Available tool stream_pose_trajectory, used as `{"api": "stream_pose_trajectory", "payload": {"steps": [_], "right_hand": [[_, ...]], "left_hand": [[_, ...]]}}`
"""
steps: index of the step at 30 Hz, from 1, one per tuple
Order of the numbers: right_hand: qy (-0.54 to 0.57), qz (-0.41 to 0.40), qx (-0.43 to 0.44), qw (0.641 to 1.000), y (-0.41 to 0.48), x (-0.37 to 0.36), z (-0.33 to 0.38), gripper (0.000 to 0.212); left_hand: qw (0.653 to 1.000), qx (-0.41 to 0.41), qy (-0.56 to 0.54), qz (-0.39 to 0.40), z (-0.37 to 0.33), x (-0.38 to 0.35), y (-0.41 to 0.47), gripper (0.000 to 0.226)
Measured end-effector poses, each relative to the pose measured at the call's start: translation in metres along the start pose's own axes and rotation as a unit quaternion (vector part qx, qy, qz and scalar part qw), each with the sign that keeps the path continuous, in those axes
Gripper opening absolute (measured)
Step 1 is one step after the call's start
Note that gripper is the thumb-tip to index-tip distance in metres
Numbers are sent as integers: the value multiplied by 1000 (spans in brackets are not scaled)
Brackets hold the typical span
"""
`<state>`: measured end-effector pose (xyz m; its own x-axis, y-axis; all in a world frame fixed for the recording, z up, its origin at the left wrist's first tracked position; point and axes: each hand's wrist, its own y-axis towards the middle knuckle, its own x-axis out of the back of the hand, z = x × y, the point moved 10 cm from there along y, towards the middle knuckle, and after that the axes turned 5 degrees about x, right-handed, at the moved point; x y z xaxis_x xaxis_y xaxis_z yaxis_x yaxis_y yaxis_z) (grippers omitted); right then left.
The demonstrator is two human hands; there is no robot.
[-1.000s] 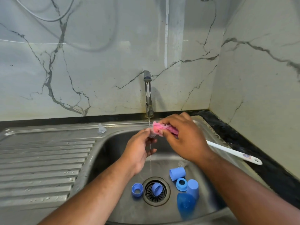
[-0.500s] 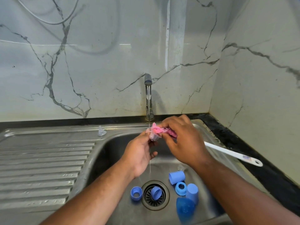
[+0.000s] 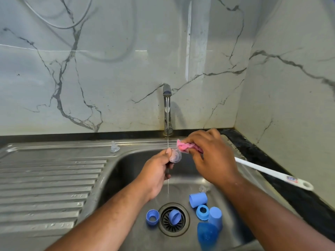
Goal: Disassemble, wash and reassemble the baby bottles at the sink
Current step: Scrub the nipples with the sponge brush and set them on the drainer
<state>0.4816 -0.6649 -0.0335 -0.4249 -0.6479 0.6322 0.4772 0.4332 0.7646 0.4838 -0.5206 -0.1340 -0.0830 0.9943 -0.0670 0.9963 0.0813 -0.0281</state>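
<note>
My left hand [image 3: 157, 171] pinches a clear silicone teat [image 3: 175, 156] under the thin stream from the tap [image 3: 167, 109]. My right hand [image 3: 208, 156] grips a pink sponge [image 3: 184, 146] whose tip sits just right of the teat. Down in the sink basin [image 3: 126, 178] lie blue bottle parts: a cap [image 3: 198, 199], a ring [image 3: 202, 212], a second cap [image 3: 215, 219], a ring [image 3: 152, 217] left of the drain, a ring [image 3: 175, 216] on the drain strainer, and a translucent blue bottle [image 3: 206, 234] at the front.
A second clear teat [image 3: 114, 147] stands on the steel rim behind the ribbed drainboard [image 3: 45, 187]. A white bottle-brush handle [image 3: 272, 173] lies across the sink's right edge on the black counter [image 3: 282, 171]. Marble walls close in behind and at the right.
The sponge has pulled slightly right, off the teat, so the teat now shows plainly in my left fingers. Both hands stay under the running water.
</note>
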Motion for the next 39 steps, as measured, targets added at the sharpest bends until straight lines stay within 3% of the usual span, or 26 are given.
{"api": "stream_pose_trajectory", "payload": {"steps": [3,5,10,14,17,21,26,32,37,39], "right_hand": [[40,-19,43,998,1,9,18,29],[54,13,70,996,-2,-2,29,30],[-2,51,26,998,-2,-16,4,31],[16,-18,-4,1000,0,6,-3,26],[44,-56,36,997,-1,13,19,23],[49,-20,62,997,-3,1,29,21],[-23,50,70,996,-4,-17,21,20],[22,-45,70,996,-2,9,31,19],[-6,43,72,996,-3,-18,23,19],[-30,39,59,997,-3,-16,16,19]], "left_hand": [[1000,1,8,-9,-3,-1,-3,19],[1000,1,-23,-17,-4,0,-5,28],[998,28,-50,-14,0,5,-3,28],[981,84,-167,-43,10,11,-1,31],[970,92,-222,-43,10,8,-1,34],[962,99,-253,-35,9,0,-4,29],[968,69,-234,-63,4,13,-1,38],[974,72,-210,-56,3,8,-3,34],[971,90,-212,-62,5,8,-6,34],[975,82,-199,-61,1,9,-6,34]]}}
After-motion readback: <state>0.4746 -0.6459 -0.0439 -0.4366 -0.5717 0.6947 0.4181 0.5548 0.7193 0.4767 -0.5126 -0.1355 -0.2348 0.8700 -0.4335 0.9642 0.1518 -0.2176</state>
